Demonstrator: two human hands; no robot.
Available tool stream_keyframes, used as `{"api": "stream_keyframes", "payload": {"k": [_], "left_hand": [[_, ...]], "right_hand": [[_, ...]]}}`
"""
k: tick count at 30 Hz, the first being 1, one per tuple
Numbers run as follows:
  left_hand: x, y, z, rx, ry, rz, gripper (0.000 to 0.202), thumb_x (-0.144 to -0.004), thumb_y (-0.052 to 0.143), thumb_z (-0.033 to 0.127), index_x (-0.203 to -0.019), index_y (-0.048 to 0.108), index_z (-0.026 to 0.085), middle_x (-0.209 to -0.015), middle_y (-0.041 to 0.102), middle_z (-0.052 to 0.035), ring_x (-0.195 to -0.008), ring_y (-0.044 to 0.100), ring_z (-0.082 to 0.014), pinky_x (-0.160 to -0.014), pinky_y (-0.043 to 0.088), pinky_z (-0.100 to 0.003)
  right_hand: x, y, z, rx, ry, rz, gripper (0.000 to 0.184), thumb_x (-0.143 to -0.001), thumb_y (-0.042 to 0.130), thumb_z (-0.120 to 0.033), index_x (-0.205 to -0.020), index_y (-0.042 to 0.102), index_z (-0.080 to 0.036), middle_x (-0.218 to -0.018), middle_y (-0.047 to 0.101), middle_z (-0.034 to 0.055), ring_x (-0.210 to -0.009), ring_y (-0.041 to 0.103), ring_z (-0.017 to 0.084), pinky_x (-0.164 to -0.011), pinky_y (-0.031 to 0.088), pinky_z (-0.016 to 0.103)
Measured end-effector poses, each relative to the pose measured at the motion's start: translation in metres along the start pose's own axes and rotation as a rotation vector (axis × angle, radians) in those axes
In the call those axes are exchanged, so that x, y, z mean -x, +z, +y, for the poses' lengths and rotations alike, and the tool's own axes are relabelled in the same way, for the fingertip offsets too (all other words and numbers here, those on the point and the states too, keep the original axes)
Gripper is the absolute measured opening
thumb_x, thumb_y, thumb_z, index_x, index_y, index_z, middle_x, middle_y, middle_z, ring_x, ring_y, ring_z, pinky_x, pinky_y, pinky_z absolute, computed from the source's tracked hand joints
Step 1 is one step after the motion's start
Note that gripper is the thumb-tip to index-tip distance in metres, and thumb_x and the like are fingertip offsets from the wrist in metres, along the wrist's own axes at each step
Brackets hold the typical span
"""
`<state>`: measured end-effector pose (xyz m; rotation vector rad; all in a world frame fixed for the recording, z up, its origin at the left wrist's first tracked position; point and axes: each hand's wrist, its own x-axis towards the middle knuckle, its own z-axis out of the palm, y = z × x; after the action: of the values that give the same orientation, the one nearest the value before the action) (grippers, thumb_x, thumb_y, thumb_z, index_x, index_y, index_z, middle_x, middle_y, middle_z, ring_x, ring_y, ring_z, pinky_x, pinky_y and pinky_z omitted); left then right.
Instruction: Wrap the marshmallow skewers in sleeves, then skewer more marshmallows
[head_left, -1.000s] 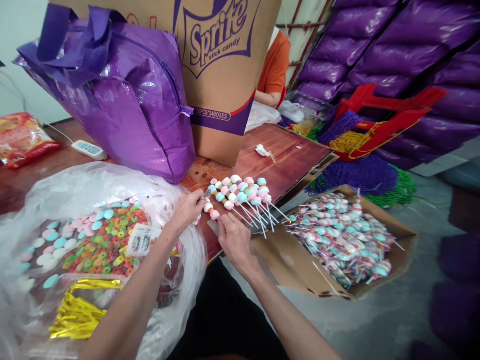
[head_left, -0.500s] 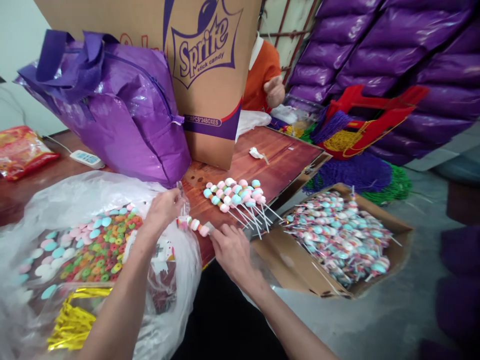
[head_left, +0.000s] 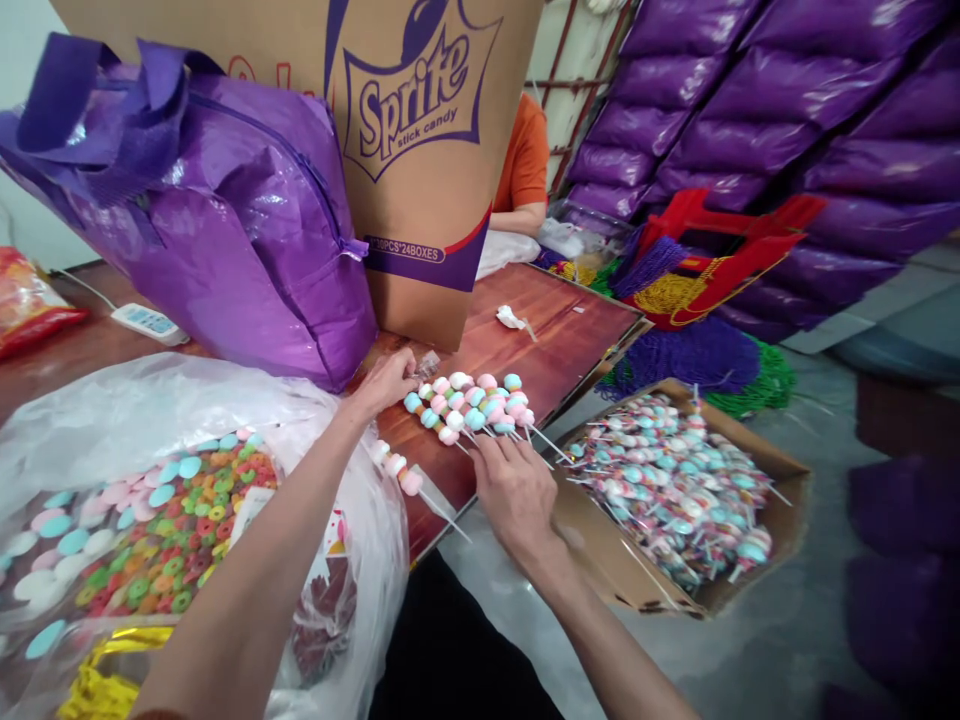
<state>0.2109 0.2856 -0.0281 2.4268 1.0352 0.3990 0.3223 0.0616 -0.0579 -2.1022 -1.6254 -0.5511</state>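
A pile of marshmallow skewers (head_left: 472, 400), pink, white and blue on white sticks, lies on the table. My right hand (head_left: 516, 492) is closed over the stick ends at the pile's near side; its fingertips are partly hidden. Beyond the pile's left end, my left hand (head_left: 391, 382) pinches a clear plastic wrapper (head_left: 427, 366). A single skewer (head_left: 401, 470) in a clear sleeve rests between the two hands at the table edge, its stick pointing toward me, touched by neither hand.
A plastic-lined heap of loose marshmallows and cereal rings (head_left: 180, 510) spreads at left, with gold ties (head_left: 105, 680). A cardboard box (head_left: 787, 520) of wrapped skewers stands at right. A purple bag (head_left: 262, 220) and a large carton (head_left: 420, 290) stand behind. Across the table sits a person (head_left: 525, 165).
My right hand has left the sleeved skewer and moved right to the pile's sticks. My left hand has moved forward and right with the clear wrapper. The sleeved skewer now lies released.
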Motion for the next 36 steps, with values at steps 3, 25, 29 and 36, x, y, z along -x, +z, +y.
{"api": "stream_keyframes", "payload": {"k": [3,25,29,36], "left_hand": [[-0.001,0.007,-0.004,0.048,0.027,-0.031,0.011,-0.075,0.063,0.017,-0.082,0.057,0.022,-0.074,0.061,0.0020,-0.071,0.055,-0.0177,-0.066,0.037,-0.028],[0.076,-0.011,-0.007,0.071,-0.272,-0.025,0.019,-0.073,0.066,0.019,-0.091,0.070,0.016,-0.078,0.072,-0.0043,-0.073,0.065,-0.0196,-0.065,0.044,-0.027],[0.078,-0.010,-0.013,0.136,-0.265,-0.024,0.022,-0.075,0.062,0.017,-0.094,0.072,0.014,-0.077,0.071,-0.0038,-0.070,0.064,-0.0173,-0.064,0.046,-0.025],[0.080,-0.005,-0.020,0.214,-0.235,-0.007,0.024,-0.071,0.062,0.014,-0.094,0.072,0.014,-0.075,0.070,-0.0028,-0.067,0.063,-0.0154,-0.062,0.047,-0.024]], "right_hand": [[-0.002,0.006,-0.003,-0.036,0.019,0.015,0.024,-0.097,0.053,-0.018,-0.077,0.066,-0.020,-0.070,0.064,0.0061,-0.072,0.052,0.022,-0.069,0.035,0.034],[0.033,-0.002,-0.029,-0.597,0.169,-0.004,0.025,-0.097,0.048,-0.017,-0.082,0.067,-0.020,-0.077,0.068,0.0023,-0.070,0.063,0.015,-0.067,0.043,0.024],[0.033,-0.007,-0.028,-0.706,0.210,-0.038,0.024,-0.098,0.048,-0.020,-0.082,0.066,-0.021,-0.076,0.066,0.0016,-0.070,0.061,0.015,-0.069,0.044,0.025],[0.035,-0.008,-0.029,-0.715,0.196,-0.061,0.025,-0.098,0.047,-0.020,-0.083,0.067,-0.021,-0.076,0.066,0.0012,-0.070,0.061,0.015,-0.068,0.043,0.025]]}}
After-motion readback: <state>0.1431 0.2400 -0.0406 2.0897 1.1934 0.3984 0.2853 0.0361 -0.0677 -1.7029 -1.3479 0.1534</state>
